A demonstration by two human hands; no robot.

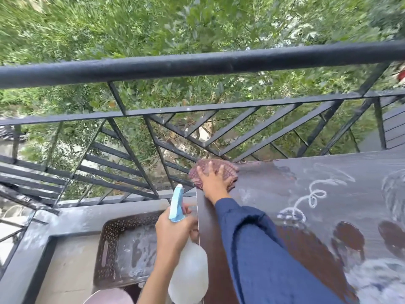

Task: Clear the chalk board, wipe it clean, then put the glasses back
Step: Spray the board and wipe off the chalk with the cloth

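Reddish cloth point(213, 175) under right hand point(213, 183) on chalk board point(306, 194) corner

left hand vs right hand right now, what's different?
The left hand is closed round a spray bottle, held off the board's left edge; the right hand lies flat, fingers spread, pressing a cloth onto the chalk board at its far corner. Right forearm wears a blue sleeve; left forearm is bare. Both are occupied.

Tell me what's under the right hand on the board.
A reddish checked cloth lies under the right hand, pressed at the chalk board corner. The board surface beneath the cloth is covered.
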